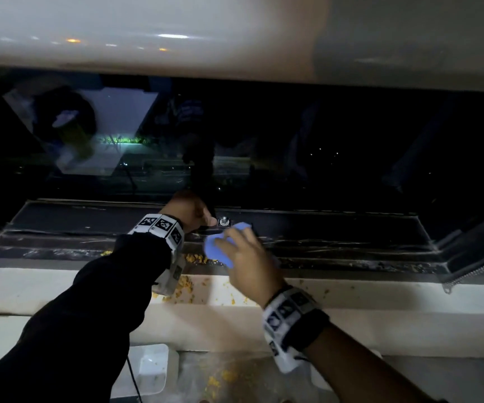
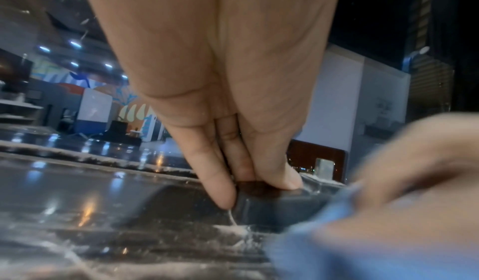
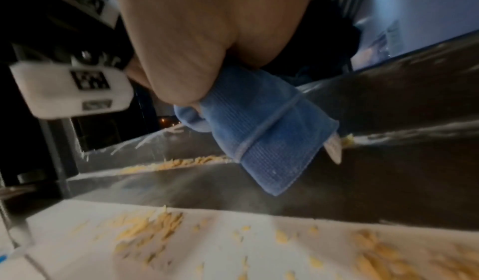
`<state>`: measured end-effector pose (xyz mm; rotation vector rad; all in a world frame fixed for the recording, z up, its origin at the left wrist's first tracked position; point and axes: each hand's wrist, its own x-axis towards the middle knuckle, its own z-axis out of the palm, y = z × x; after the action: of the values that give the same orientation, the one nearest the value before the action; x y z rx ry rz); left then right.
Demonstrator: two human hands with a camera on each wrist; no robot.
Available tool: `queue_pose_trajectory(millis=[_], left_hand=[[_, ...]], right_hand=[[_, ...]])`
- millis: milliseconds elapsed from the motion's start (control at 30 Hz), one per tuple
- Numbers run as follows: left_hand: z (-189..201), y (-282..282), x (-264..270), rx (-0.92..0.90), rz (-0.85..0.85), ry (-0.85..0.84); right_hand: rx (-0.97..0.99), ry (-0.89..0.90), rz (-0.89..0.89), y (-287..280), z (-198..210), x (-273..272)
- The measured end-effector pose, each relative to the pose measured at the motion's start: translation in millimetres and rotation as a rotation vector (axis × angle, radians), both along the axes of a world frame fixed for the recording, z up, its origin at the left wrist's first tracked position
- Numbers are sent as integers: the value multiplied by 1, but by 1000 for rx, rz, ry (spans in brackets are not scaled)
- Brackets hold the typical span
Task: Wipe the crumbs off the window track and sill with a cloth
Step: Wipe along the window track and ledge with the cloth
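My right hand grips a bunched blue cloth over the dark window track; a folded corner of the cloth hangs below the fist, just above the track. Yellow crumbs lie in the track's front groove, and more crumbs are scattered on the white sill. My left hand, in a black sleeve, reaches to the window frame and pinches a small dark handle between thumb and fingers, right beside the cloth.
A round metal knob sits on the frame between my hands. Below the sill lie a white tray and clear plastic with fallen crumbs. A zippered dark screen edge slants in at the right. The glass is dark and reflective.
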<state>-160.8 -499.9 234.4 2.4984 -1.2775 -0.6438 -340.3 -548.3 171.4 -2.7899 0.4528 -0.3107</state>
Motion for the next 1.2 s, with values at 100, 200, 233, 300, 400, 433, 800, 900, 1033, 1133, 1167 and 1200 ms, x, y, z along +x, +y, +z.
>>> queue_pose_trajectory(millis=[100, 200, 233, 300, 400, 433, 800, 900, 1033, 1133, 1167, 1200], left_hand=[[-2, 1, 1, 12, 9, 0], [-4, 4, 1, -4, 27, 9], [-5, 4, 1, -18, 32, 18], [-6, 3, 0, -19, 39, 24], [-4, 1, -4, 8, 43, -2], [-3, 0, -4, 7, 46, -5], [-12, 1, 2, 5, 37, -27], [-17, 4, 4, -8, 40, -43], [-21, 4, 6, -12, 46, -39], [-24, 4, 8, -48, 69, -28], [-25, 4, 8, -59, 77, -24], [-25, 4, 7, -66, 81, -22]], right_hand=[[-47, 55, 1, 10, -4, 14], [-39, 34, -21, -13, -7, -11], [-21, 22, -32, -24, -7, -24], [-19, 2, -43, -44, -6, -45], [32, -62, -138, -44, -2, -39], [66, -94, -134, -35, 1, -28], [195, -260, -208, -110, -5, -98], [193, -386, -484, -137, 7, -99], [43, -141, -620, -121, -21, -66], [22, -158, -435, -67, -45, -42], [58, -186, -388, -53, -45, -39], [106, -220, -306, -43, -40, -39]])
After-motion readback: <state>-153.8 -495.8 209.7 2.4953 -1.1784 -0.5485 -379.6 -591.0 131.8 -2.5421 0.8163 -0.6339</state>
